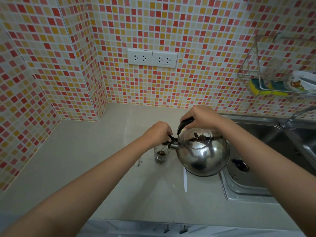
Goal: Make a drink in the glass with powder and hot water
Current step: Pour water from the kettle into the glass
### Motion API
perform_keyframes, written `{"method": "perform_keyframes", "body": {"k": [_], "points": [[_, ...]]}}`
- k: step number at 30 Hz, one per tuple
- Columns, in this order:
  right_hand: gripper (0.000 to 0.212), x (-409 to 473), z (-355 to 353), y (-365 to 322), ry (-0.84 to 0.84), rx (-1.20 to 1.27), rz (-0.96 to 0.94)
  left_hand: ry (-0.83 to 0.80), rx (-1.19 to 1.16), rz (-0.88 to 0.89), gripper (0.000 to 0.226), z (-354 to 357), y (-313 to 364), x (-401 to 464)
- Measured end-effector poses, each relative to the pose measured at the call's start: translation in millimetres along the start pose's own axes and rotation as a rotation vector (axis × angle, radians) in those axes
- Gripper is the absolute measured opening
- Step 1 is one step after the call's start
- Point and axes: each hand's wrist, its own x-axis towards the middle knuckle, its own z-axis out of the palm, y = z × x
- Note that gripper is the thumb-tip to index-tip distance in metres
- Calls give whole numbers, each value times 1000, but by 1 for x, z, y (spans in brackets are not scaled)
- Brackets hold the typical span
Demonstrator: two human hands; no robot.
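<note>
A shiny steel kettle (203,154) is tilted to the left above the beige counter (102,168). My right hand (201,118) grips its black handle from above. My left hand (159,132) pinches the black cap at the tip of the spout and holds it up. Right under the spout stands a small clear glass (160,155) with dark brown powder and some liquid in it. A thin stream seems to fall from the spout into the glass.
A steel sink (256,168) with a drain lies right of the kettle, its tap (294,118) at the back right. A white strip (185,180) lies below the kettle. Wall sockets (152,58) and a wire rack with sponges (266,88) hang on the tiled wall.
</note>
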Motion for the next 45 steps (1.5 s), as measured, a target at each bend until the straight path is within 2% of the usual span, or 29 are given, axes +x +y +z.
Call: {"method": "perform_keyframes", "body": {"k": [19, 45], "points": [[15, 1, 0, 6, 23, -7, -22, -5, 33, 1, 33, 0, 4, 3], [21, -2, 1, 8, 37, 12, -9, 3, 8, -10, 34, -2, 9, -4]]}}
